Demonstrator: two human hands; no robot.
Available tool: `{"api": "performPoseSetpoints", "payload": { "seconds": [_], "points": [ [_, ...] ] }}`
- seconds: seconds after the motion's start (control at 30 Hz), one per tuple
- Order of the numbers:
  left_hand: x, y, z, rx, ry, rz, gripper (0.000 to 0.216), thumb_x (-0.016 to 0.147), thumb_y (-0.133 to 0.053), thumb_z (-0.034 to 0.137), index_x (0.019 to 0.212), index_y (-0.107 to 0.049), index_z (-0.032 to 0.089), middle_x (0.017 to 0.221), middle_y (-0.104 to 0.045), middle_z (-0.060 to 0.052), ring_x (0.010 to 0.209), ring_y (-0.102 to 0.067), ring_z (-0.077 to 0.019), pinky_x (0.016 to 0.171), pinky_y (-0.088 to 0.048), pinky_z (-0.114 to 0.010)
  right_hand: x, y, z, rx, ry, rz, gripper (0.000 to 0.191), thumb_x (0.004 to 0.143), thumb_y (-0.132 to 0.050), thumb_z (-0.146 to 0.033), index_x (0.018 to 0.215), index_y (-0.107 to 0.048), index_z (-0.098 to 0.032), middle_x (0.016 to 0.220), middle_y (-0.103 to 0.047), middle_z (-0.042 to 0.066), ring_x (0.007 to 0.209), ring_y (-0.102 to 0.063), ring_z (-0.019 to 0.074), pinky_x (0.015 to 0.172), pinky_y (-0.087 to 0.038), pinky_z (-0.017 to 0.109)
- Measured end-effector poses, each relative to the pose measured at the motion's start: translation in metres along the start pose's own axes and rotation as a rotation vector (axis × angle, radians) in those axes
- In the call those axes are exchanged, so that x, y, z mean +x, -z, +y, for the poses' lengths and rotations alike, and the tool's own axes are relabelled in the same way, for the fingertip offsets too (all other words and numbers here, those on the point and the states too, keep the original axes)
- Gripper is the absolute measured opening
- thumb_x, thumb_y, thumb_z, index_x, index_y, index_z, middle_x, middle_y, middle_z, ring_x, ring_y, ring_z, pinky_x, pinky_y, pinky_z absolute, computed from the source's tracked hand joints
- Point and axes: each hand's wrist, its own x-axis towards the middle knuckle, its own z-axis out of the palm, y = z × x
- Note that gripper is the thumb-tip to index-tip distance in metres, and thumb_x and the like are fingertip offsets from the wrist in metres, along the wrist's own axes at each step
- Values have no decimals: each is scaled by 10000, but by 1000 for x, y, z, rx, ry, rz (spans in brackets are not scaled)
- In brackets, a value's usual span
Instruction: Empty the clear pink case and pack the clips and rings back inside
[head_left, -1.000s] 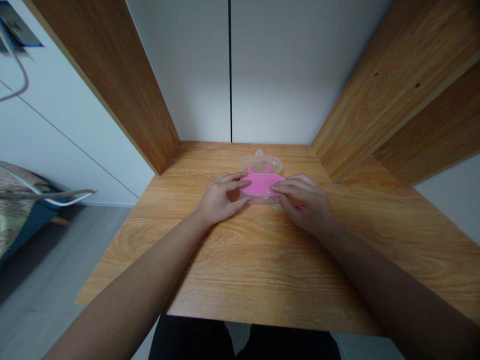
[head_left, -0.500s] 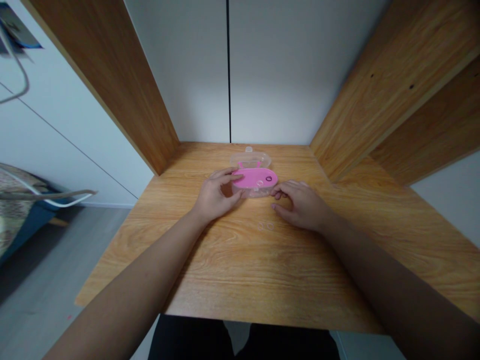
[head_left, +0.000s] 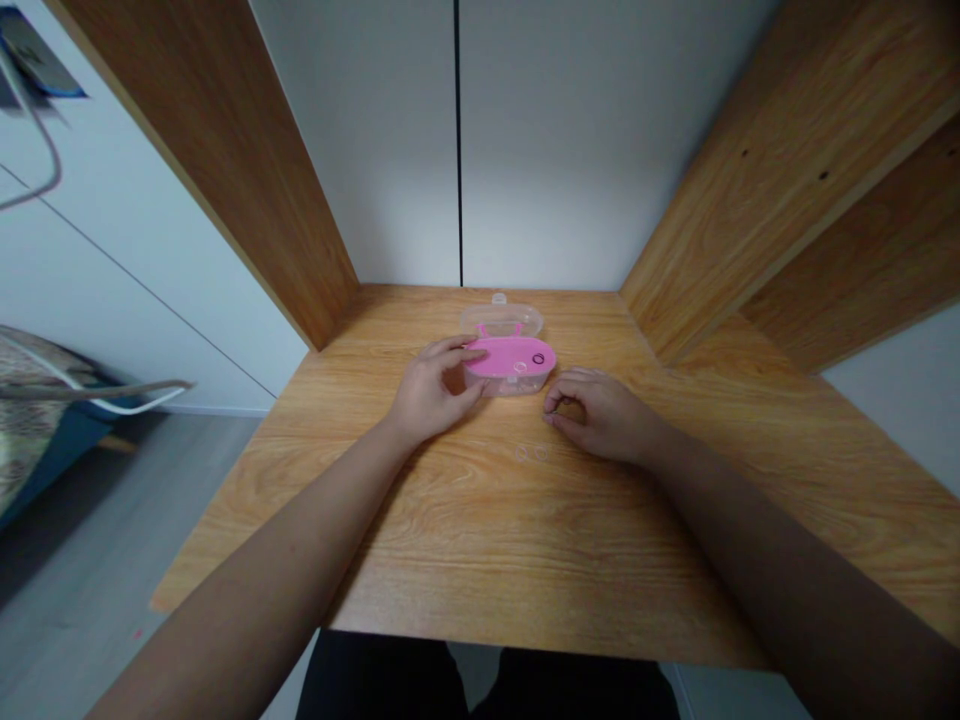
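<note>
A small clear plastic box (head_left: 517, 385) with a pink inner tray (head_left: 499, 352) stands on the wooden desk, its clear lid (head_left: 501, 320) tipped back behind it. My left hand (head_left: 433, 392) grips the box's left end, fingers on the pink top and thumb against the front wall. On the pink surface lie a dark ring-shaped band (head_left: 538, 359) and a pale band (head_left: 520, 368). Just right of the box, my right hand (head_left: 600, 412) has thumb and fingertips pinched together; whatever they hold is too small to tell. Two thin pale bands (head_left: 531, 454) lie on the desk in front.
The wooden desk (head_left: 450, 540) has wooden side panels (head_left: 225, 170) rising at left and right. White panels (head_left: 540, 150) with a dark seam stand behind the box. At left, a white curved metal frame (head_left: 142, 398) is near the grey floor.
My right hand has drawn slightly away from the box's right corner, and its thumb and fingers have closed into a pinch. My left hand keeps its hold on the box.
</note>
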Motion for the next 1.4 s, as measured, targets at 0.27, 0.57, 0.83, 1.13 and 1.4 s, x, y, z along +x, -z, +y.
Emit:
{"api": "performPoseSetpoints", "payload": {
  "seconds": [0.27, 0.57, 0.83, 1.13, 1.4],
  "points": [
    [1, 0, 2, -21, -17, 22, 342, 784, -781, 259, 1119, -743, 199, 1267, -707, -125, 1154, -686, -263, 1027, -542, -467, 2, -2, -1, 61, 192, 212, 91, 923, -654, -246, 899, -743, -246, 892, -776, 18, 837, -705, 181, 764, -544, 329],
    [0, 0, 7, -74, -79, 14, 393, 775, -799, 260, 1156, -725, 201, 1237, -719, -126, 1135, -694, -250, 1022, -547, -450, 0, 3, -12, 21, 237, 493, 170, 921, -643, -174, 981, -760, -281, 944, -795, 24, 841, -718, 193, 763, -580, 366],
    [-1, 0, 14, -161, -120, -37, 398, 768, -810, 250, 1155, -724, 207, 1226, -720, -125, 1127, -694, -242, 1014, -550, -441, 2, 6, -16, -8, 139, 676, 75, 894, -713, -250, 845, -762, -279, 833, -783, 26, 750, -708, 202, 711, -575, 389],
    [-1, 0, 14, -192, -132, -53, 392, 771, -813, 275, 1149, -725, 220, 1225, -716, -122, 1122, -697, -244, 1010, -552, -451, 3, 2, -12, -37, 28, 658, 113, 915, -668, -251, 892, -777, -264, 882, -788, 47, 811, -703, 235, 769, -570, 435],
    [-1, 0, 16, -209, -135, -63, 388, 772, -813, 273, 1146, -725, 216, 1235, -712, -132, 1143, -689, -253, 1010, -552, -460, 4, 0, -13, -29, 14, 659, 130, 895, -659, -213, 951, -772, -249, 890, -790, 51, 799, -697, 232, 754, -564, 426]
  ]
}}
